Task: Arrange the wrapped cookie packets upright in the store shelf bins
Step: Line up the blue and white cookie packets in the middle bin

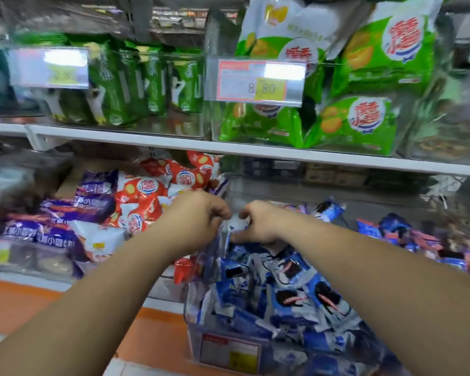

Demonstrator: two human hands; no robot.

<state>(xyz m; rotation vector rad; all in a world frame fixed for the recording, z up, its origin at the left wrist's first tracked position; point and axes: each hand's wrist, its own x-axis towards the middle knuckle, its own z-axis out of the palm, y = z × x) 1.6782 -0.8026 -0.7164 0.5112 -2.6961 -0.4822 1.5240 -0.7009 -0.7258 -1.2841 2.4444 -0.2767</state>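
The store shelf (147,141) holds on its lower level a clear bin (193,308) heaped with blue-and-white cookie packets (282,291), which lie flat and crossed over one another rather than upright. They look light, soft-walled and slick, thin crinkly film round brittle biscuits. I judge each is best taken by its long sides, not squeezed across the faces or tugged by a sealed end. Left of the bin lie red bags (141,191) and purple packets (57,234), and green bags (364,123) fill the bins above. The left hand (198,221) and right hand (258,223) meet over the bin's back corner with fingers curled, seemingly pinching one packet (236,225) between them, though blur hides the exact grip. A price tag (255,82) reads 8.80. The green and red bags carry a large red character 薯 in a white roundel. The blue packets' brand and the bin label (229,354) are unreadable.
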